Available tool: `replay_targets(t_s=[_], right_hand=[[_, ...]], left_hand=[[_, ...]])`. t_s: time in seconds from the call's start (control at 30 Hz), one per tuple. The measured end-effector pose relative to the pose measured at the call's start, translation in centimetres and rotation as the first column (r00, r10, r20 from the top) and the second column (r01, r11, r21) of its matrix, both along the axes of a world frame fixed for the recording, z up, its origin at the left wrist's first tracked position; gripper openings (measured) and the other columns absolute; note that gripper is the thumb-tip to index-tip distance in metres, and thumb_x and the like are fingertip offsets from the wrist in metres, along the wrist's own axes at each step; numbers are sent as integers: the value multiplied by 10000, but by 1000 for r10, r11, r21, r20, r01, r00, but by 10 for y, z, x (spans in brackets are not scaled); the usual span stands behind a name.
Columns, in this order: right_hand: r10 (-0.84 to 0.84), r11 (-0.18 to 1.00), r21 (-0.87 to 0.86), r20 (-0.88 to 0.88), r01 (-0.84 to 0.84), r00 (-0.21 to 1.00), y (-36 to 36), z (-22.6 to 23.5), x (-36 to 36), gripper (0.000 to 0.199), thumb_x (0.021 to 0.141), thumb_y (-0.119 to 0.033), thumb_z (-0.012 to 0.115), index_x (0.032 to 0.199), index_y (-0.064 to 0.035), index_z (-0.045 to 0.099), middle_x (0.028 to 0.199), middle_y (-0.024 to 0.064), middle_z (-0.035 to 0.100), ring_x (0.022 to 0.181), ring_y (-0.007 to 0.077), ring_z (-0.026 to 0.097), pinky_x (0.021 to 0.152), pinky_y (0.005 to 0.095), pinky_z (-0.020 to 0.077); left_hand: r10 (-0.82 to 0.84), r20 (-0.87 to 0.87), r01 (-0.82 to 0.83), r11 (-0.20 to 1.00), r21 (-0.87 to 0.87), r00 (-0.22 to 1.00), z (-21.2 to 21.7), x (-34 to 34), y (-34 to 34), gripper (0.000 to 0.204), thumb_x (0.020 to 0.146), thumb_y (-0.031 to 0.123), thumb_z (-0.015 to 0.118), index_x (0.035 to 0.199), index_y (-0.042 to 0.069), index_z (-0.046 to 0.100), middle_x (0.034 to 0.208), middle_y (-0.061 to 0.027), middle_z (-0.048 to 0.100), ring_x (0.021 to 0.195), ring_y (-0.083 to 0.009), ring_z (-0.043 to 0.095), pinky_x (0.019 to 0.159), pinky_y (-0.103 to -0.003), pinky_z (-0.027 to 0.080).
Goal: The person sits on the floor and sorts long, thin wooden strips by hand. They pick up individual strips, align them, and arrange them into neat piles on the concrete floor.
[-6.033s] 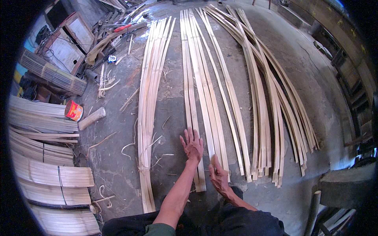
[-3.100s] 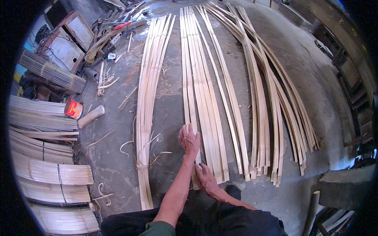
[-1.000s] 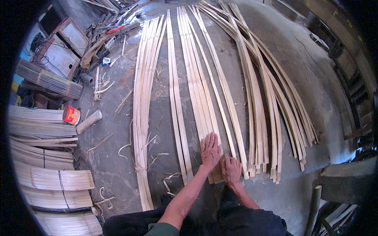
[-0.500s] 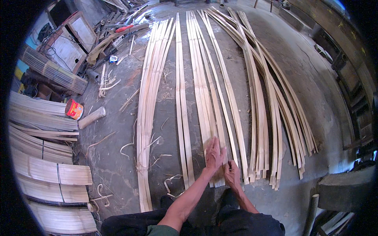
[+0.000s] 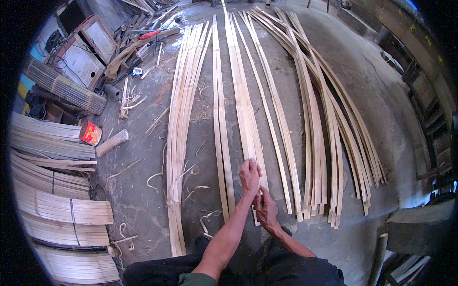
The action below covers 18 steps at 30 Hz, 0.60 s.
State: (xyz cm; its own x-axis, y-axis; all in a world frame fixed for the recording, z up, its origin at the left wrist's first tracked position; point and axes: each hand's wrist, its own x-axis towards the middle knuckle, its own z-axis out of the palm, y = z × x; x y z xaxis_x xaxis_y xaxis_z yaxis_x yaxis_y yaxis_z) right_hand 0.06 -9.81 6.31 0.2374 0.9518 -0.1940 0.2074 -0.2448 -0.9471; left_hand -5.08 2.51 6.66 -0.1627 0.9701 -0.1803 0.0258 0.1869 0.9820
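Note:
Long pale bamboo strips [image 5: 242, 105] run away from me in a narrow bundle at the middle of the floor. My left hand [image 5: 250, 177] is closed round this bundle near its close end. Just behind and to the right, my right hand [image 5: 266, 209] has its fingers curled at the bundle's right edge. The strips' near tips stick out below the hands. A pair of strips [image 5: 219, 119] lies to the left, and a few separate strips [image 5: 276, 109] lie to the right.
A wider group of strips [image 5: 183, 105] lies farther left; crossing piles of strips [image 5: 310, 119] spread at the right. Tied strip bundles [image 5: 62, 209], a red-orange tin [image 5: 90, 133] and a short pole piece [image 5: 112, 142] line the left side. Thin shavings [image 5: 191, 193] litter the floor.
My left hand has gone from lying flat on the strips to closing round them, slightly left. The right hand moved left to the bundle. The middle strips are drawn together, apart from those at right.

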Motion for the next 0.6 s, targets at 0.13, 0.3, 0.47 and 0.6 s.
replay_targets(t_s=[0.13,0.3,0.47,0.6], right_hand=[[66,993,-90,-164,-82,984,-3,-18,-21,496,1040,-181,489,1505,-78,354,704,10,500,599,87,445,515,248,397],[100,995,33,-112,-97,989,-17,-53,-30,508,1044,-163,472,1517,-61,316,748,5,485,618,86,425,535,241,379],[121,990,-61,-54,-125,991,-23,-30,-30,510,1034,-139,478,1513,-68,319,793,51,519,680,102,450,570,248,393],[133,989,-58,-18,-133,991,-26,-28,-29,544,1017,-160,498,1522,-114,301,899,308,582,764,190,597,681,336,482]], left_hand=[[14,-2,-14,988,-151,1000,-41,-32,0,301,1023,229,466,801,39,539,641,-37,555,531,-104,526,481,-286,452],[-25,40,33,975,-219,999,-47,-39,-10,299,1029,229,463,807,44,541,647,-32,551,528,-101,530,465,-280,441],[-38,-23,33,980,-195,999,-50,-41,-20,309,1019,241,473,800,30,529,650,-31,556,539,-104,547,470,-290,446],[11,-143,-26,994,-104,990,-57,-36,-24,251,986,233,506,967,-11,563,638,-60,576,521,-136,559,494,-308,464]])
